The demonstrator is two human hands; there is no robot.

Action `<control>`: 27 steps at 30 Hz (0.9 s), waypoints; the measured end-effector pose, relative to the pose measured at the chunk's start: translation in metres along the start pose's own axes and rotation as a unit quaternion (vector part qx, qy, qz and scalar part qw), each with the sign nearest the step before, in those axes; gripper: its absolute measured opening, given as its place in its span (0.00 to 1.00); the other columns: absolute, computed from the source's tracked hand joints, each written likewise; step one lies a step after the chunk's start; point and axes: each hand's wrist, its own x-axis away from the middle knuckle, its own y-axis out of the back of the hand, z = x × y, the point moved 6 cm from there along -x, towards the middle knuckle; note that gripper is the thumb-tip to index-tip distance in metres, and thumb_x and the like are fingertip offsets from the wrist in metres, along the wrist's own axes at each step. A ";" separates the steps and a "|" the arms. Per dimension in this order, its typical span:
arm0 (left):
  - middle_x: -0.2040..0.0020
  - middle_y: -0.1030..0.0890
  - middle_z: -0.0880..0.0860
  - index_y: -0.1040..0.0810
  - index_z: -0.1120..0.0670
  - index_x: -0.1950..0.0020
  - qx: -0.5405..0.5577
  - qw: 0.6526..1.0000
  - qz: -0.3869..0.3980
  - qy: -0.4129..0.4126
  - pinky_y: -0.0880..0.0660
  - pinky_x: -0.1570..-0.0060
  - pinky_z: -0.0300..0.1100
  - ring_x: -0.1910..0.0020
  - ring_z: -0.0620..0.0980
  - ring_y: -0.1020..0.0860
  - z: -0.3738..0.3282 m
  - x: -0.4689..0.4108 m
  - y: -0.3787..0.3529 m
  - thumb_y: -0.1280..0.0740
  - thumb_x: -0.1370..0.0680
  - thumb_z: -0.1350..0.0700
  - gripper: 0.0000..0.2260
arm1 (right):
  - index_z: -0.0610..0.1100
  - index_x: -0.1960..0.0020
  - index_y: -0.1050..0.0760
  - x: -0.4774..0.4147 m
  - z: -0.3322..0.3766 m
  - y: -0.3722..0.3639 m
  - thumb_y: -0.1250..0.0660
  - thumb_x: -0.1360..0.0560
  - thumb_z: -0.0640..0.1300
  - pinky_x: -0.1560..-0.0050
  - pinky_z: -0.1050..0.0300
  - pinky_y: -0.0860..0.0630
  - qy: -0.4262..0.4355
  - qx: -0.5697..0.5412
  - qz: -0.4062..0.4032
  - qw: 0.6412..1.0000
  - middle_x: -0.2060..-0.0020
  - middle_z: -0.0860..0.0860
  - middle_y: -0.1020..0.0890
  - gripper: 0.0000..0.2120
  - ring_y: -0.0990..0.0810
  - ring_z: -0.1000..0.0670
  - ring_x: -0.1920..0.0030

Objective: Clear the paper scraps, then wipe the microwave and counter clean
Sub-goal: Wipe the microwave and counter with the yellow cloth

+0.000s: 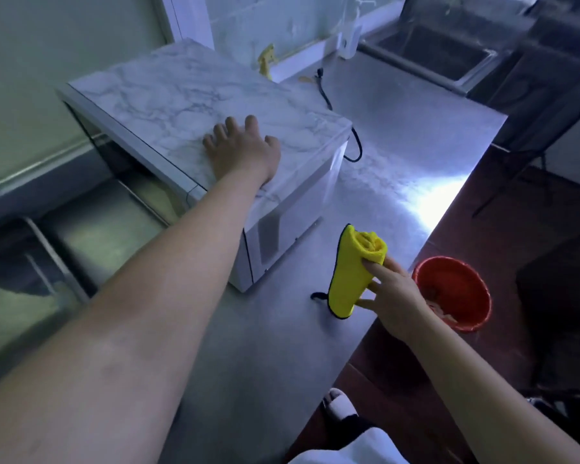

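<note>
The white microwave (pixel 168 85) with a marble-patterned top stands on the steel counter (pixel 399 155). My left hand (pixel 241 152) lies flat on the microwave's top, fingers straight and spread. My right hand (pixel 392 296) grips a bunched yellow cloth (pixel 352 269) with a dark edge, held just above the counter near its front right edge. A red bucket (pixel 456 286) sits on the floor beside the counter, with pale paper scraps (pixel 444 314) inside it.
A black power cord (pixel 357 142) trails behind the microwave across the counter. A yellow object (pixel 266 61) lies at the back wall near a white dispenser (pixel 349 38). A steel sink (pixel 432 51) is at the far right. My white slipper (pixel 339 405) shows below.
</note>
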 end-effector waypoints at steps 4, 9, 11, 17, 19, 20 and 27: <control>0.31 0.31 0.58 0.31 0.50 0.32 0.009 1.000 -0.005 0.006 0.40 0.35 0.55 0.33 0.60 0.34 0.000 -0.001 -0.002 0.46 0.21 0.43 0.21 | 0.49 0.28 0.29 -0.033 0.053 0.003 0.39 0.18 0.44 0.46 0.31 0.23 0.013 -0.090 0.053 0.994 0.32 0.48 0.25 0.18 0.24 0.40 0.35; 0.29 0.32 0.56 0.32 0.46 0.30 0.013 1.000 -0.015 0.022 0.41 0.33 0.53 0.31 0.58 0.35 0.004 -0.005 -0.007 0.45 0.22 0.42 0.22 | 0.55 0.37 0.23 -0.082 0.113 -0.010 0.37 0.18 0.45 0.41 0.32 0.25 0.103 -0.119 0.059 0.986 0.35 0.52 0.23 0.12 0.24 0.44 0.34; 0.28 0.32 0.55 0.31 0.46 0.29 0.017 0.999 -0.023 0.023 0.42 0.31 0.53 0.30 0.58 0.35 0.005 -0.005 -0.006 0.44 0.22 0.42 0.22 | 0.56 0.43 0.21 -0.098 0.134 -0.024 0.36 0.19 0.43 0.42 0.38 0.25 0.158 -0.111 0.057 0.979 0.44 0.55 0.18 0.11 0.21 0.48 0.40; 0.28 0.31 0.53 0.30 0.44 0.30 0.025 0.998 -0.049 0.032 0.41 0.30 0.52 0.29 0.57 0.35 0.006 -0.005 -0.005 0.42 0.22 0.42 0.21 | 0.48 0.39 0.22 -0.134 0.109 -0.073 0.35 0.23 0.41 0.43 0.52 0.33 0.235 -0.055 0.097 0.966 0.50 0.54 0.23 0.13 0.29 0.53 0.47; 0.28 0.30 0.53 0.30 0.44 0.30 0.026 0.997 -0.057 0.033 0.41 0.30 0.51 0.29 0.57 0.34 0.006 -0.005 -0.005 0.42 0.22 0.42 0.21 | 0.49 0.34 0.24 -0.142 0.079 -0.074 0.35 0.24 0.47 0.36 0.52 0.32 0.206 -0.073 0.083 0.972 0.43 0.56 0.21 0.19 0.26 0.56 0.43; 0.28 0.30 0.52 0.30 0.44 0.30 0.029 0.997 -0.058 0.034 0.41 0.30 0.51 0.30 0.57 0.34 0.007 -0.004 -0.004 0.42 0.22 0.42 0.21 | 0.52 0.31 0.26 -0.148 0.064 -0.073 0.35 0.24 0.51 0.31 0.49 0.33 0.178 -0.079 0.071 0.978 0.37 0.56 0.22 0.21 0.26 0.56 0.37; 0.29 0.29 0.51 0.28 0.43 0.31 0.040 0.997 -0.057 0.040 0.39 0.31 0.50 0.31 0.57 0.33 0.007 -0.004 -0.002 0.41 0.23 0.43 0.20 | 0.50 0.26 0.36 -0.184 -0.030 -0.055 0.43 0.17 0.50 0.54 0.46 0.26 -0.169 -0.098 0.128 0.972 0.28 0.38 0.31 0.20 0.25 0.42 0.45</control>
